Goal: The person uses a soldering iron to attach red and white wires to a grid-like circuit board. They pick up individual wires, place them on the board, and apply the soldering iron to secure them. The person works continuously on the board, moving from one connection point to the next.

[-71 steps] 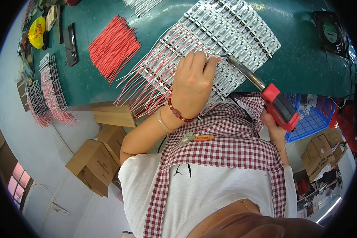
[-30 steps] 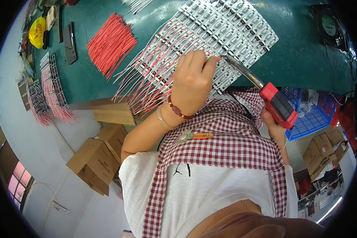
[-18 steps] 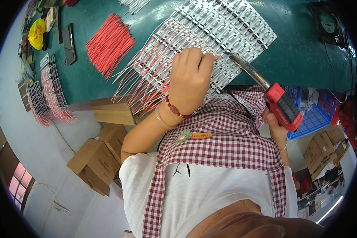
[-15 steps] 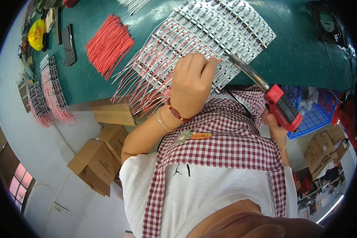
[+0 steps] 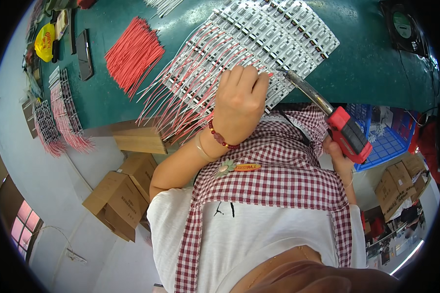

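Note:
A sheet of white circuit boards [image 5: 298, 36] lies at the table's edge before me, its left part covered by red and white wires [image 5: 190, 85] that hang over the edge. My left hand [image 5: 242, 100] is over the sheet's near part, its fingers pinched together. A short red wire end [image 5: 270, 75] sticks out at the fingertips; the rest of that wire is hidden by the hand. My right hand [image 5: 338, 158], partly hidden behind the handle, is closed round a soldering iron [image 5: 348, 134] with a red and black grip. The iron's tip points at the boards, just right of the left fingertips.
On the green table [image 5: 362, 73] lie a bundle of red wires [image 5: 134, 56], white wires [image 5: 165, 6], a phone [image 5: 84, 54] and a black round device [image 5: 403, 27]. Wired boards [image 5: 66, 110] are at the left edge. A blue basket [image 5: 386, 146] and cardboard boxes [image 5: 115, 202] stand below.
My left hand has shifted slightly to the right. The soldering iron has moved a little, its tip staying close to the boards beside the left fingers.

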Action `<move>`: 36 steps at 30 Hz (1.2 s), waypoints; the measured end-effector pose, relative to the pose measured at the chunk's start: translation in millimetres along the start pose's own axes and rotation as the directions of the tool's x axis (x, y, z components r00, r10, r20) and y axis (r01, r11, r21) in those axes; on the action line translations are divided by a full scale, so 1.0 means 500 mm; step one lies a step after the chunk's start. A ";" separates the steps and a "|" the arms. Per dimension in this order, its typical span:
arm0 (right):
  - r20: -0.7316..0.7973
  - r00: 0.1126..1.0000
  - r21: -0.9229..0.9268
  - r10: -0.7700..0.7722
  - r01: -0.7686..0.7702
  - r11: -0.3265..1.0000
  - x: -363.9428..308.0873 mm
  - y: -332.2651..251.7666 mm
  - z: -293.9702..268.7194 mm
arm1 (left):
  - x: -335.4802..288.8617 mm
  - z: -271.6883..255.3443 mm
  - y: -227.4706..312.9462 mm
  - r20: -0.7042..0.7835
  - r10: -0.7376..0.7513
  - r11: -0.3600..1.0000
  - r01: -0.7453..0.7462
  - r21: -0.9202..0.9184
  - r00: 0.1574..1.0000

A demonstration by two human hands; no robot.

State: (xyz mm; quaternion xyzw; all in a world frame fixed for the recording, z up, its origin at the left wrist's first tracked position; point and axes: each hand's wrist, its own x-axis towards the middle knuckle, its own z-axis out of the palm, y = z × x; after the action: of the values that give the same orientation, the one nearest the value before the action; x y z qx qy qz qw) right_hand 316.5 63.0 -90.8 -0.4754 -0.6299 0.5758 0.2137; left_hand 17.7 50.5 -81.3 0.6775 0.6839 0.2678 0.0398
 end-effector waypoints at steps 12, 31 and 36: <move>0.048 0.999 0.023 0.011 -0.012 1.000 0.005 -0.007 0.004 | -0.007 0.000 0.003 -0.025 -0.019 0.999 0.018 -0.035 0.999; 0.058 0.997 0.316 0.041 -0.058 0.947 -0.006 -0.002 -0.012 | 0.003 0.004 -0.001 -0.061 -0.009 1.000 0.008 -0.009 0.998; 0.014 0.998 0.184 0.057 -0.058 0.981 -0.019 0.016 -0.013 | -0.010 0.006 0.014 -0.050 -0.016 0.997 0.011 -0.081 0.999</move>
State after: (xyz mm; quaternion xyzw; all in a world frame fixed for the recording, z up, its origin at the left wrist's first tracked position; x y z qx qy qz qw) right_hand 329.2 57.5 -94.0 -0.4691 -0.5607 0.6396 0.2375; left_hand 25.5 46.1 -82.3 0.6637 0.6779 0.3120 0.0516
